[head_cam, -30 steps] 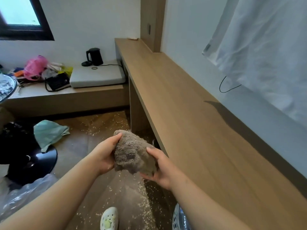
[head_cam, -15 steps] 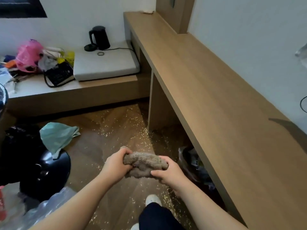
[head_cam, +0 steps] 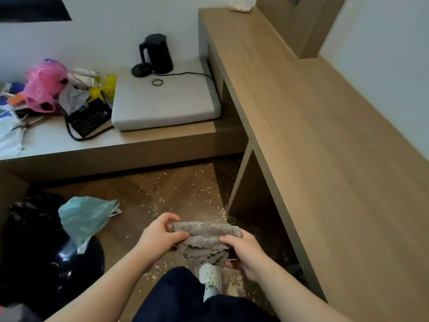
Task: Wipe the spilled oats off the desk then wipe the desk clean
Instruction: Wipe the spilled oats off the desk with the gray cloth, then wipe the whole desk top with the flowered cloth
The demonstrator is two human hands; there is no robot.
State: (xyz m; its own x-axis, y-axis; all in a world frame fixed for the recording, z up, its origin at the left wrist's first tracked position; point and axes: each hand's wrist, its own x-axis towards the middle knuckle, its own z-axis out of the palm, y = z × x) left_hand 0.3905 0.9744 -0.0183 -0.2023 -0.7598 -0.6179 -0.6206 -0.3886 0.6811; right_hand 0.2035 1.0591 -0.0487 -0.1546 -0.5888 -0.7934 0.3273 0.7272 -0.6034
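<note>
Grey cloth gripped by left hand and right hand.

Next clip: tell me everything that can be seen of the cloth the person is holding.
The cloth is a grey-brown terry rag, fluffy and rumpled. Its top edge is rolled over and layered folds hang below it. It is held in the air above the oat-strewn floor, left of the desk, touching neither. The left hand pinches its left end and the right hand grips its right end.
</note>
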